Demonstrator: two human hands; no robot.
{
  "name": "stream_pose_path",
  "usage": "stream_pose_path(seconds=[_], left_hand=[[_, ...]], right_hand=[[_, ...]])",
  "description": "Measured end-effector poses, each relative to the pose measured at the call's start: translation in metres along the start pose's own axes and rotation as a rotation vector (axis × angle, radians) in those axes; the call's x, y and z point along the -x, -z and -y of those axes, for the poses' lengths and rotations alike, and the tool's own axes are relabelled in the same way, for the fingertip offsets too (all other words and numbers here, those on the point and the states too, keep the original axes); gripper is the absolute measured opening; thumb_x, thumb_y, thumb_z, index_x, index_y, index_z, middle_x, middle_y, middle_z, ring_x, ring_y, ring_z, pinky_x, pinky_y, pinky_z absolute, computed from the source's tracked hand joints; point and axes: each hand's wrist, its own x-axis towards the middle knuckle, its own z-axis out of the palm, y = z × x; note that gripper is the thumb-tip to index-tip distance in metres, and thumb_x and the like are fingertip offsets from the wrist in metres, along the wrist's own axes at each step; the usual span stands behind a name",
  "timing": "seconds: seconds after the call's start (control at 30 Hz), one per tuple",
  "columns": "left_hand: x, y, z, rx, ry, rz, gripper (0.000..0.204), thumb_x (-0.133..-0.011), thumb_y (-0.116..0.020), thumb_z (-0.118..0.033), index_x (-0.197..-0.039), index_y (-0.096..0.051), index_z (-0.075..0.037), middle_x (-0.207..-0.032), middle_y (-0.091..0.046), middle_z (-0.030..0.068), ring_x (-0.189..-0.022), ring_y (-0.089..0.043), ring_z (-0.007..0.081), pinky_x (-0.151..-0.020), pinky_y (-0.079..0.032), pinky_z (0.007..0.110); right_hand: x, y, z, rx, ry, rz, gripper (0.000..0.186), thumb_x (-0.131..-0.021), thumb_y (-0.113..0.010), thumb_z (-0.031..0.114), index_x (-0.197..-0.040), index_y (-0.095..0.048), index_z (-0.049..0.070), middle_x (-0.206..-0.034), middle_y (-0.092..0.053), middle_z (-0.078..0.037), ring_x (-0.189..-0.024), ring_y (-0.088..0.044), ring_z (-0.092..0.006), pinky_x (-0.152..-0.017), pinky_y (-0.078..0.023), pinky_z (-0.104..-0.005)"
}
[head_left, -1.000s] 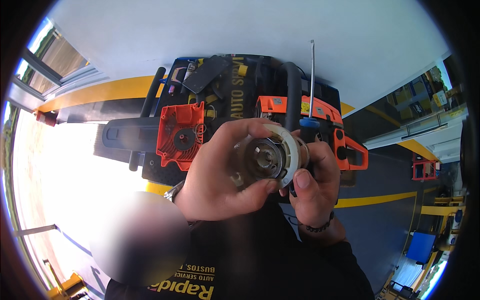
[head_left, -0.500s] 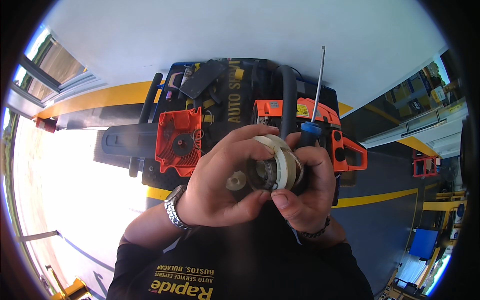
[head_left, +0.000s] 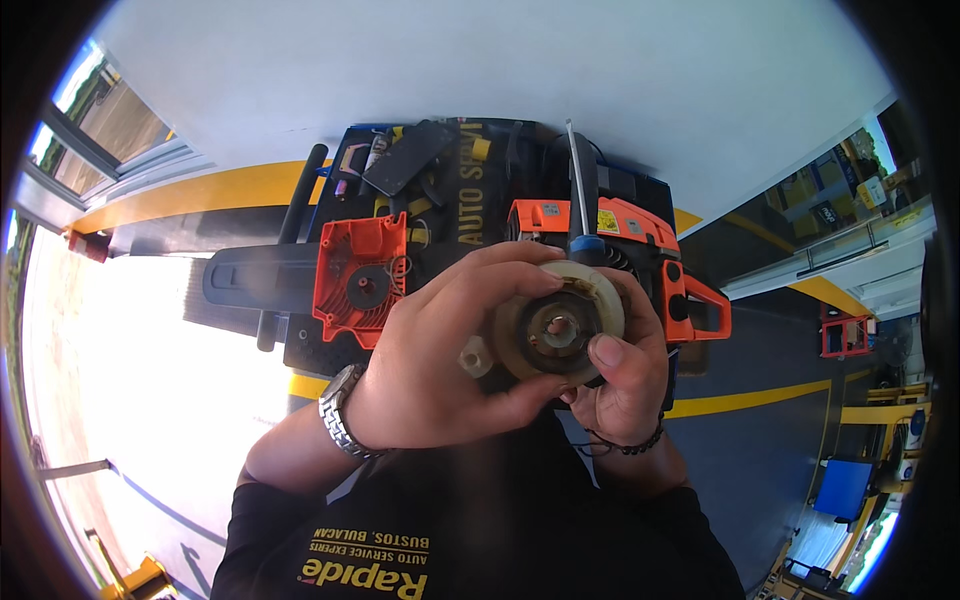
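Between both hands I hold a round, off-white recoil starter pulley (head_left: 582, 312), its dark hollow face and centre hole turned up towards me. My left hand (head_left: 415, 350) grips its left side, thumb below and fingers above. My right hand (head_left: 632, 385) closes on its right rim with the thumb on the face. Behind the pulley, a flat-blade screwdriver (head_left: 584, 205) with a blue-and-black handle points away from me, its grip hidden by the right fingers. A small white plastic piece (head_left: 475, 355) shows inside the curl of my left hand; whether it is held, I cannot tell.
An orange starter cover (head_left: 340, 290) lies left, beside a chainsaw bar in a dark scabbard (head_left: 255, 282). The orange chainsaw body (head_left: 650, 225) sits behind and right of my hands. A dark phone-like slab (head_left: 410, 158) rests on the black mat, before a pale wall (head_left: 480, 60).
The pulley has turned from edge-on to face-up between my hands. The screwdriver has swung left and lower with my right hand, whose thumb has moved onto the pulley's face.
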Motion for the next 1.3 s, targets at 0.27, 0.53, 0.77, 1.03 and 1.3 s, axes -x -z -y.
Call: stream_pose_path(seconds=[0.27,0.53,0.77,1.03,1.3], left_hand=[[0.005,-0.006,0.007,0.281,0.064,-0.090,0.070,-0.067,-0.086,-0.016,-0.125,-0.051,-0.002,-0.130,-0.058,0.0202,-0.115,-0.063,0.0291,-0.094,-0.052,0.037],[0.004,-0.005,0.004,0.166,-0.029,-0.107,0.079,-0.064,-0.093,-0.025,-0.126,-0.048,-0.003,-0.133,-0.054,0.0247,-0.118,-0.060,0.0342,-0.094,-0.052,0.040],[0.007,0.000,0.000,0.145,-0.014,-0.048,0.083,-0.065,-0.093,-0.021,-0.128,-0.042,-0.004,-0.133,-0.050,0.0297,-0.124,-0.056,0.0356,-0.097,-0.051,0.042],[0.012,0.003,-0.003,0.162,-0.057,-0.030,0.084,-0.067,-0.092,-0.018,-0.132,-0.039,-0.004,-0.138,-0.045,0.0329,-0.130,-0.050,0.0405,-0.099,-0.050,0.045],[0.014,0.003,-0.007,0.039,-0.063,-0.076,0.084,-0.067,-0.089,-0.009,-0.135,-0.039,-0.005,-0.141,-0.042,0.0336,-0.130,-0.050,0.0417,-0.097,-0.051,0.044]], right_hand=[[0.000,-0.009,0.005,-0.118,-0.118,-0.036,0.043,-0.091,-0.057,0.021,-0.126,-0.046,0.000,-0.102,-0.062,-0.014,-0.068,-0.065,-0.0163,-0.047,-0.050,-0.0238],[-0.002,-0.010,0.006,-0.197,-0.142,0.039,0.048,-0.094,-0.052,0.026,-0.131,-0.044,-0.003,-0.114,-0.060,-0.016,-0.091,-0.065,-0.0194,-0.068,-0.052,-0.0285],[-0.005,-0.012,0.002,-0.236,-0.134,0.086,0.050,-0.094,-0.050,0.023,-0.134,-0.042,-0.006,-0.126,-0.057,-0.018,-0.115,-0.061,-0.0235,-0.098,-0.052,-0.0362],[-0.009,0.001,-0.008,-0.260,-0.086,0.218,0.049,-0.092,-0.054,0.019,-0.132,-0.045,-0.006,-0.124,-0.059,-0.018,-0.115,-0.061,-0.0253,-0.097,-0.052,-0.0378],[-0.004,-0.010,-0.003,-0.010,0.025,0.118,0.049,-0.090,-0.062,0.018,-0.130,-0.048,-0.006,-0.117,-0.062,-0.016,-0.095,-0.066,-0.0155,-0.071,-0.055,-0.0251]])
